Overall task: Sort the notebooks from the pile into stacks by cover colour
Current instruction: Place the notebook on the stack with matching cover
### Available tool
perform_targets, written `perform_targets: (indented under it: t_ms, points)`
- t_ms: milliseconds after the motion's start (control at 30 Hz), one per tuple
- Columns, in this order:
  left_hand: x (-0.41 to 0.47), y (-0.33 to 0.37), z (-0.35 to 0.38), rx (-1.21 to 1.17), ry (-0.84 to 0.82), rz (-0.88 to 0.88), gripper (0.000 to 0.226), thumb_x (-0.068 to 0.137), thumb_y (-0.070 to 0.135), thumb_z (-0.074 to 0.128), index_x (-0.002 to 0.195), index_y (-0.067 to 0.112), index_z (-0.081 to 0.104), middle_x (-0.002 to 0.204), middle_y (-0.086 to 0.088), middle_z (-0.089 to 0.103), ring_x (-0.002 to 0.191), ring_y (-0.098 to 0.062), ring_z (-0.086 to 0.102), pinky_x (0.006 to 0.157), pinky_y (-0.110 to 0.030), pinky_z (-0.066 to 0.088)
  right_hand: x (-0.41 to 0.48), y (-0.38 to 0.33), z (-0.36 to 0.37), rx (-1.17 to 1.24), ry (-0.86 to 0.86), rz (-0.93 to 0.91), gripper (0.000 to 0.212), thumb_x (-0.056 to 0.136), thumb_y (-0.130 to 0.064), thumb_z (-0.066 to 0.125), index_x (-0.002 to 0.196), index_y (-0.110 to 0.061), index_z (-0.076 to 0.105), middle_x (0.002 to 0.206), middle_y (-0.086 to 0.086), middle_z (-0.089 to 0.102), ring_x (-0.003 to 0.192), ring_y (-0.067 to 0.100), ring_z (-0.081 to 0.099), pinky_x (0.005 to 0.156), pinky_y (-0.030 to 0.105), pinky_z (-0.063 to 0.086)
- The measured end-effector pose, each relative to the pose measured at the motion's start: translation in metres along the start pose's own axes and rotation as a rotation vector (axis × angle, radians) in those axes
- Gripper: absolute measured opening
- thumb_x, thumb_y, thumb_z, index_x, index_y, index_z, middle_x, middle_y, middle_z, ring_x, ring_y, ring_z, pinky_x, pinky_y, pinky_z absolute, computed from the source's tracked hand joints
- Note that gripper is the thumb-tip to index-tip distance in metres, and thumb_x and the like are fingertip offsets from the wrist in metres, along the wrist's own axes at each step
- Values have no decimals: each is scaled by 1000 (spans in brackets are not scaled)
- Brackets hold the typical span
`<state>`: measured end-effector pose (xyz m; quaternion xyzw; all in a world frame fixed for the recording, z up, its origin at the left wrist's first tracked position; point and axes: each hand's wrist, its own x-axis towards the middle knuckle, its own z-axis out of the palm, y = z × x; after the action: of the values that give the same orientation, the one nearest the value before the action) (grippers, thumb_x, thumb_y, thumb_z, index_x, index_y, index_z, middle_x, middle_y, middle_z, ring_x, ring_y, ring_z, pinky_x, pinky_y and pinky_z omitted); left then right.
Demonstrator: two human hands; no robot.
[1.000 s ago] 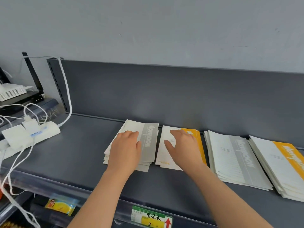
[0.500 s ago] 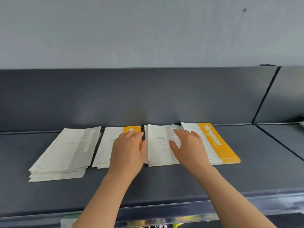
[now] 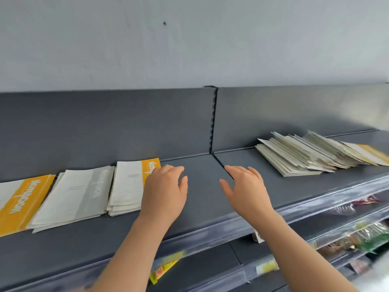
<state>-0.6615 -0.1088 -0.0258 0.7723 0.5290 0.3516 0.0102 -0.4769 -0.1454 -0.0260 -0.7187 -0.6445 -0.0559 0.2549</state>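
Observation:
On the dark grey shelf [image 3: 202,199], three sorted stacks lie at the left: an orange-banded stack [image 3: 19,203], a grey-banded stack [image 3: 75,192] and another orange-banded stack [image 3: 130,182]. A fanned, unsorted pile of notebooks [image 3: 303,154] lies at the right. My left hand [image 3: 166,190] hovers with relaxed fingers just right of the nearest orange stack, overlapping its edge. My right hand [image 3: 246,186] is spread above bare shelf, left of the pile. Neither hand holds anything.
A slotted upright [image 3: 213,121] divides the shelf's back panel. A clear price rail [image 3: 294,211] runs along the front edge. Packaged goods [image 3: 362,234] sit on lower shelves at the right, and a yellow packet [image 3: 164,268] below the middle.
Both hands have lifted off the sorted stacks and moved right along the shelf. My view has swung right, bringing the unsorted pile into sight.

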Motion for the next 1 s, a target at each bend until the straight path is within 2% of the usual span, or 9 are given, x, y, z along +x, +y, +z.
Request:
perform_targets:
  t_ms: [167, 400, 600, 733, 900, 1000]
  points:
    - [13, 64, 43, -55, -51, 54, 35, 97, 28, 47, 129, 18, 58, 123, 3, 62, 112, -20, 52, 94, -31, 39, -3, 80, -25, -38, 38, 89, 44, 95, -34, 48, 135, -17, 49, 135, -5, 54, 126, 9, 47, 118, 30, 13]
    - [51, 139, 108, -110, -133, 171, 33, 96, 28, 47, 125, 19, 60, 114, 4, 63, 100, -22, 52, 89, -32, 40, 10, 166, -46, -89, 82, 216, 33, 94, -33, 50, 121, -16, 58, 122, -2, 63, 118, 15, 53, 114, 30, 17]
    - [103, 200, 158, -189, -151, 247, 32, 96, 24, 47, 123, 17, 62, 108, 2, 65, 99, -22, 52, 88, -31, 41, 40, 242, -62, -112, 116, 314, 42, 94, -36, 48, 133, -20, 52, 131, -4, 58, 125, 12, 48, 116, 31, 15]
    - [138, 240, 184, -227, -165, 303, 33, 95, 24, 47, 124, 17, 62, 111, 0, 65, 101, -23, 52, 89, -33, 42, 61, 285, -83, -109, 144, 402, 40, 95, -36, 47, 132, -20, 53, 130, -3, 58, 125, 16, 47, 115, 30, 16]
    - [169, 297, 222, -265, -207, 383, 29, 94, 25, 44, 109, 13, 66, 102, -1, 66, 100, -26, 54, 88, -36, 43, 76, 343, -102, -75, 176, 490, 41, 96, -32, 48, 133, -17, 52, 134, 1, 56, 128, 17, 43, 116, 34, 18]
    - [178, 329, 245, -276, -259, 403, 33, 95, 26, 45, 121, 17, 63, 112, -1, 65, 107, -24, 53, 94, -34, 41, 84, 383, -106, -71, 163, 537, 43, 96, -34, 48, 135, -17, 51, 137, 2, 54, 129, 20, 43, 115, 36, 20]
